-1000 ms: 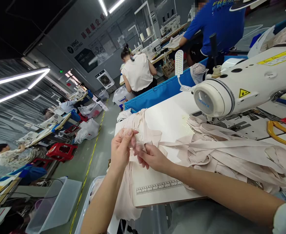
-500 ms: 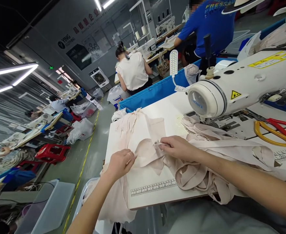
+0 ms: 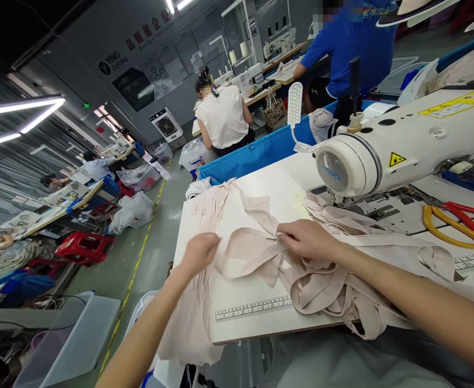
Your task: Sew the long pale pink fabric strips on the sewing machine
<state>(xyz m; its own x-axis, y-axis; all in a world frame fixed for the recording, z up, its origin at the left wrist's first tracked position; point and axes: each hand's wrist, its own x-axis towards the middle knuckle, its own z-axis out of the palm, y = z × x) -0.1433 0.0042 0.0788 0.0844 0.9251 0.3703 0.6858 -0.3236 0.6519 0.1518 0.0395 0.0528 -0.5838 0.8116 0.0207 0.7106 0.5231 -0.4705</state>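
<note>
Pale pink fabric strips (image 3: 245, 261) lie looped on the white sewing table. My right hand (image 3: 303, 240) is closed, pinching one fabric strip between thumb and fingers at the middle of the table. My left hand (image 3: 201, 253) hovers over the left table edge, beside gathered pale fabric pieces (image 3: 214, 202). Its fingers look curled but are smeared by motion, and I cannot tell whether anything is in them. A heap of the same strips (image 3: 321, 291) sits beneath my right forearm and hangs over the front edge.
A white sewing machine (image 3: 406, 140) stands at the right, with yellow-and-red-handled scissors (image 3: 455, 223) beside it. A ruler scale (image 3: 253, 309) runs along the table's front. A small LED lamp (image 3: 295, 105) rises behind. Plastic bins (image 3: 79, 334) stand left. Co-workers (image 3: 224, 118) sit beyond.
My left hand has moved slightly up and left, away from the strip. My right hand has shifted a little right with the strip, and the loop between the hands has changed shape.
</note>
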